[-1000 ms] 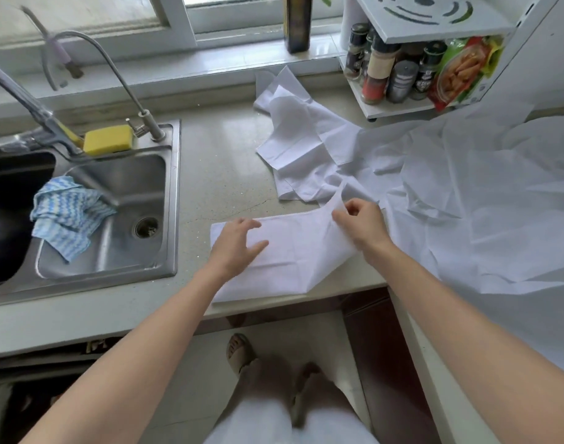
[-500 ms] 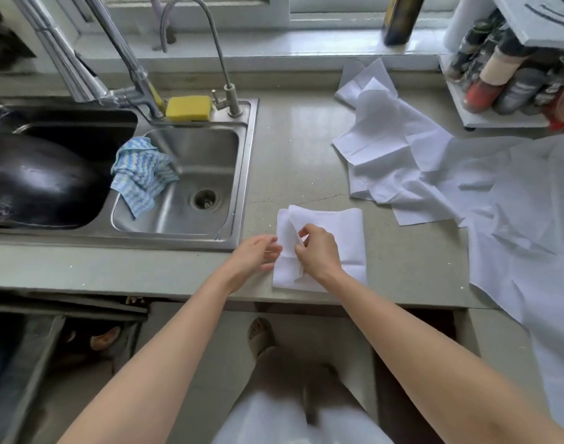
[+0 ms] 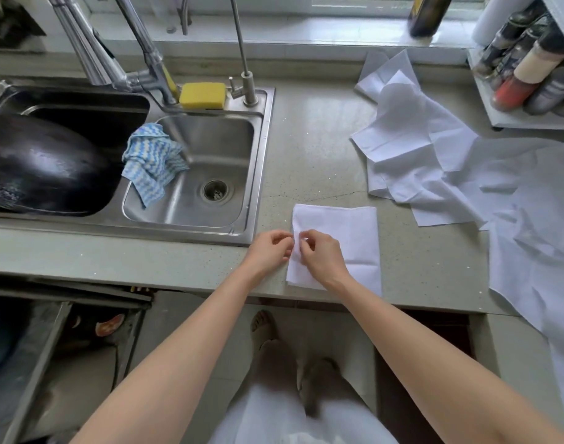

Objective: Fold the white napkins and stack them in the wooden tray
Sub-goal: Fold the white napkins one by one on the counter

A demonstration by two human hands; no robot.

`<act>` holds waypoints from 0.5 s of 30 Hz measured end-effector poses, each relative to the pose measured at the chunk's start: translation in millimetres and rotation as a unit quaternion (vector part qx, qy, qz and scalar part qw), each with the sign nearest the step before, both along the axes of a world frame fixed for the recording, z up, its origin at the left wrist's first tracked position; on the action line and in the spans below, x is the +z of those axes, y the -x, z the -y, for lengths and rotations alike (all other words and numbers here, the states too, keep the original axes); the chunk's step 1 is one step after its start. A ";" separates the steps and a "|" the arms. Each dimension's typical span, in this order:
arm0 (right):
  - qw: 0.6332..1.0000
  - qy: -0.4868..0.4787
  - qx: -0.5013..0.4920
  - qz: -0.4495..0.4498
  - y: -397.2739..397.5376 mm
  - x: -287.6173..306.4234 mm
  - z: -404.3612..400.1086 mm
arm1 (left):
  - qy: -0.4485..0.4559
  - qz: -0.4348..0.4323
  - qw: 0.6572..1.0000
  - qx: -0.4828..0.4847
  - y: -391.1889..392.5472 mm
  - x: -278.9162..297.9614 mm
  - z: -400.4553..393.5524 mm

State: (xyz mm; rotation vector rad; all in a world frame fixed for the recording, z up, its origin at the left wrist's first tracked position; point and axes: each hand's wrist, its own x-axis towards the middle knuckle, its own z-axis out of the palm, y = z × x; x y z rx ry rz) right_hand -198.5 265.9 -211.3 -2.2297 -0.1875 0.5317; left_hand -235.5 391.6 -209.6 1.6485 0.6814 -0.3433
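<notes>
The left edge of the folded rectangular white napkin [image 3: 344, 241] was pinched by the curled fingers of both the left hand [image 3: 269, 249] and right hand [image 3: 320, 256]; it lay flat, creased, at the speckled grey tabletop's [image 3: 306, 149] front edge.

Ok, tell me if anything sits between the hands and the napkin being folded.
Nothing does. The left hand and right hand are already at the left edge of the folded napkin, fingers pinching it.

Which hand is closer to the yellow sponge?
Left. The left hand sits below the yellow sponge, by the sink's front corner; the right hand is farther right, on the folded napkin.
</notes>
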 end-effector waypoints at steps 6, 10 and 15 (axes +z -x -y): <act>0.986 -0.125 -0.020 -0.106 0.3 3.3 22.7 | -0.208 0.014 0.978 -0.013 -5.0 0.4 12.6; 0.997 -0.042 0.006 0.068 6.7 4.1 60.0 | -0.345 0.057 0.933 -0.081 -2.7 3.3 26.0; 0.954 0.126 0.144 0.233 19.3 0.3 134.0 | -0.433 0.081 0.872 -0.214 0.3 -0.6 34.4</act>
